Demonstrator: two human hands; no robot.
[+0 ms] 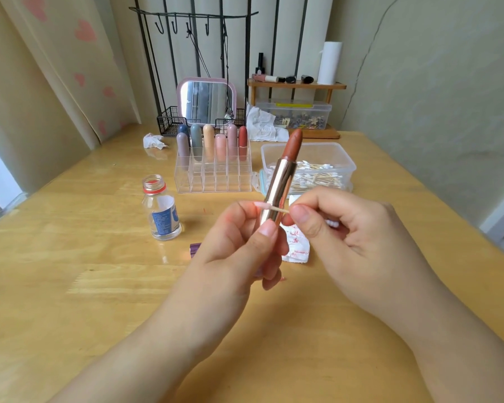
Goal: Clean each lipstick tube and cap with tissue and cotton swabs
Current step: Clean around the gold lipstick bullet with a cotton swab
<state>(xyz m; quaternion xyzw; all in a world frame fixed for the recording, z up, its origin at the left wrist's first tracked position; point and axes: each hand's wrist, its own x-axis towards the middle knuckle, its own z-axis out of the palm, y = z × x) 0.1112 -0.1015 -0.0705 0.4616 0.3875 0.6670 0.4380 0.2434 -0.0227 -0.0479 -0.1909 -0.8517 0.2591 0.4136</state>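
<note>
Left hand [245, 242]: fingers curled round the gold lipstick tube [278, 193], upright, bullet extended. Right hand [346, 228]: thumb and forefinger pinch a cotton swab [271, 209], laid across the tube above the left fingertips. Stained tissue [296, 245] beneath. Risk: a slipping swab could gouge the exposed bullet.
</note>
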